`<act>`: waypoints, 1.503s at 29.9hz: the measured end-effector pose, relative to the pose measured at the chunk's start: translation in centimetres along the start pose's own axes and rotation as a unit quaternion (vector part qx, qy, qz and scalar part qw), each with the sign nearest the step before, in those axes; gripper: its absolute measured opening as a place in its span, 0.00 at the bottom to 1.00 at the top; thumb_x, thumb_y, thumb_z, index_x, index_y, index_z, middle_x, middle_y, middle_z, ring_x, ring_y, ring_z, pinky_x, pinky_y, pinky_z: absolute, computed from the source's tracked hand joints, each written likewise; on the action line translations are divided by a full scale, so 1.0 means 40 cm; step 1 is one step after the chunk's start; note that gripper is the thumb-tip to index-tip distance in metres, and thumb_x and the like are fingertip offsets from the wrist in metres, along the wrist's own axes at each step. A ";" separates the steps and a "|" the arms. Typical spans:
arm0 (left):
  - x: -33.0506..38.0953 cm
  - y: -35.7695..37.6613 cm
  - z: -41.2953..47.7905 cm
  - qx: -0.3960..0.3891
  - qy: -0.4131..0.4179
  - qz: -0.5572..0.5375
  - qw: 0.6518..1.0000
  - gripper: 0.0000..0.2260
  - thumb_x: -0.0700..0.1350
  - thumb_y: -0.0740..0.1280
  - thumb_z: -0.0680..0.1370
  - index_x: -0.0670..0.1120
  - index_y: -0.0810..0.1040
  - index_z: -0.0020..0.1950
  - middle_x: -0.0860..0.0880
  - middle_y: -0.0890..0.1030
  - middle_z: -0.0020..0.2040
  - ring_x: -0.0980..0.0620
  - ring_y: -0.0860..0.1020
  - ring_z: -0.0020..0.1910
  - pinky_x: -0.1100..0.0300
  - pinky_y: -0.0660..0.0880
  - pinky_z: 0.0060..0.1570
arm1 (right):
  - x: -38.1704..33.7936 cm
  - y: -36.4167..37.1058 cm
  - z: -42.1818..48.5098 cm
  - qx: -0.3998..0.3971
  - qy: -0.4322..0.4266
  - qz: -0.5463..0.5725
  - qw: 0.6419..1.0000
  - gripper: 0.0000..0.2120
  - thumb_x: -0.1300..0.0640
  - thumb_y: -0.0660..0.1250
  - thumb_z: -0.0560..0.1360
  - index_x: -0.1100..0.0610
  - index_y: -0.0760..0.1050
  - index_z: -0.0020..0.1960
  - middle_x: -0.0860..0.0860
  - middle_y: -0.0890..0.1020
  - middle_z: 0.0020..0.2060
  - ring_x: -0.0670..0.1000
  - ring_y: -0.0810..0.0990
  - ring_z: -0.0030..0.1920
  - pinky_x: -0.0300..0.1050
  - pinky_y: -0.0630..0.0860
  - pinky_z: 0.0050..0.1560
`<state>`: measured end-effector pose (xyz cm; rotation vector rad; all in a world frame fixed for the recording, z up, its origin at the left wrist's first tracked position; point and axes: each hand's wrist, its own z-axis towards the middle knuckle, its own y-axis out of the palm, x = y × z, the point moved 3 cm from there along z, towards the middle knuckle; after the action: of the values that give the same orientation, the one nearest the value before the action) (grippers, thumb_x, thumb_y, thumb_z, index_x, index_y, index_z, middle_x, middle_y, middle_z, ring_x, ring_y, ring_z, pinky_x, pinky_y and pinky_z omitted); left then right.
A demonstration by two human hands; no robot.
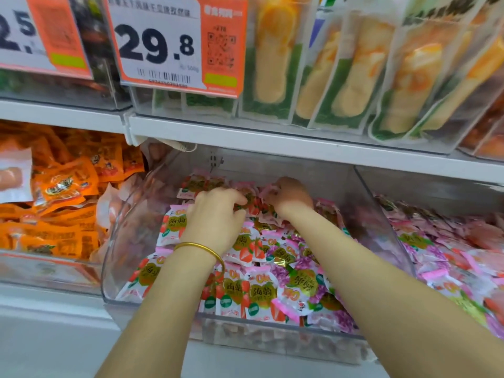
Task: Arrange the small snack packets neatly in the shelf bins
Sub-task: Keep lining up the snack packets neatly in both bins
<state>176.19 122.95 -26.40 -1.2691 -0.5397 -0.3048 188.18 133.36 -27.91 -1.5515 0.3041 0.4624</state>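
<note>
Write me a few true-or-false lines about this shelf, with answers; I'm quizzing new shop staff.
1. The left hand and the right hand both reach into the middle bin of pink packets. True.
2. The bangle is on the right wrist. False: it is on the left wrist.
3. The left bin holds orange packets. True.
4. The price tag above reads 19.8. False: it reads 29.8.
5. Both hands lie flat and hold nothing. False: each grips pink packets at the back of the middle bin.
</note>
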 end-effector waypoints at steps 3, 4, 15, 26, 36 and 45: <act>0.015 0.006 -0.008 -0.036 0.018 0.021 0.999 0.12 0.49 0.66 0.76 0.52 0.78 0.59 0.50 0.77 0.61 0.44 0.68 0.64 0.47 0.66 0.65 | 0.005 -0.023 -0.004 -0.038 -0.013 0.023 0.999 0.09 0.55 0.61 0.78 0.60 0.76 0.49 0.53 0.77 0.43 0.50 0.75 0.38 0.40 0.70 0.37; 0.020 0.010 -0.011 -0.051 0.022 0.034 0.998 0.12 0.50 0.66 0.75 0.53 0.78 0.59 0.51 0.76 0.60 0.44 0.67 0.65 0.48 0.65 0.65 | 0.013 -0.034 -0.006 -0.037 -0.005 0.060 0.997 0.08 0.55 0.62 0.78 0.60 0.76 0.47 0.53 0.77 0.42 0.50 0.76 0.37 0.39 0.70 0.34; 0.030 0.025 -0.028 -0.089 0.010 0.119 0.989 0.09 0.46 0.65 0.77 0.52 0.78 0.57 0.51 0.74 0.61 0.45 0.64 0.65 0.52 0.64 0.60 | 0.029 -0.044 -0.080 -0.119 -0.046 0.047 0.991 0.14 0.60 0.70 0.73 0.61 0.77 0.57 0.55 0.80 0.49 0.56 0.80 0.52 0.49 0.77 0.57; 0.023 0.012 -0.030 -0.040 0.031 0.142 0.989 0.08 0.41 0.64 0.77 0.49 0.80 0.54 0.46 0.75 0.57 0.43 0.69 0.60 0.51 0.68 0.61 | 0.057 -0.063 -0.141 -0.066 -0.119 -0.008 0.991 0.13 0.59 0.72 0.71 0.60 0.78 0.54 0.55 0.81 0.51 0.54 0.79 0.51 0.48 0.76 0.53; 0.058 0.089 -0.053 -0.161 0.143 0.188 0.958 0.14 0.48 0.58 0.80 0.54 0.73 0.66 0.51 0.69 0.65 0.46 0.64 0.60 0.53 0.64 0.61 | 0.085 -0.079 -0.168 -0.050 -0.109 0.066 0.991 0.12 0.71 0.67 0.70 0.53 0.74 0.39 0.49 0.78 0.39 0.53 0.80 0.46 0.48 0.78 0.52; 0.057 0.085 -0.046 -0.196 0.116 0.221 0.948 0.15 0.48 0.56 0.81 0.57 0.71 0.68 0.50 0.67 0.67 0.45 0.62 0.62 0.52 0.63 0.63 | 0.090 -0.042 -0.231 -0.191 -0.136 -0.032 0.972 0.20 0.57 0.73 0.71 0.55 0.67 0.58 0.52 0.74 0.52 0.53 0.74 0.51 0.50 0.74 0.52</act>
<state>180.20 122.31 -28.32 -1.6714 0.0212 -0.1827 193.05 124.56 -28.18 -1.8379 -0.0521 0.7039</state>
